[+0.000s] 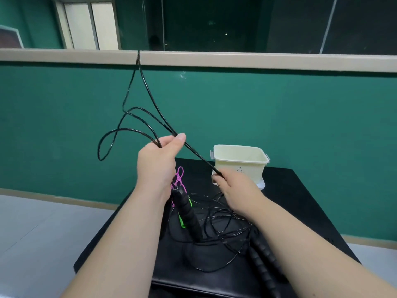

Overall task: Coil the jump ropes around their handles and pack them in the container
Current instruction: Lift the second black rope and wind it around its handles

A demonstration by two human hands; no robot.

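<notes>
My left hand (159, 160) is raised above the black table (290, 203) and grips several loops of a thin black jump rope (137, 117); the loops fan up and to the left. My right hand (234, 186) pinches the same rope lower down, in front of the cream container (239, 166), with the cord stretched taut between both hands. A black ribbed handle (189, 214) hangs below my left wrist. More black rope (217, 224) lies tangled on the table, with other black handles (263, 263) near my right forearm. A pink rope (179, 176) and a green handle (182, 222) lie behind the hanging handle.
The open container stands at the table's far edge on its clear lid (261, 184). A green wall (279, 115) with a beige ledge (236, 59) rises behind the table. Grey floor (43, 233) lies to the left.
</notes>
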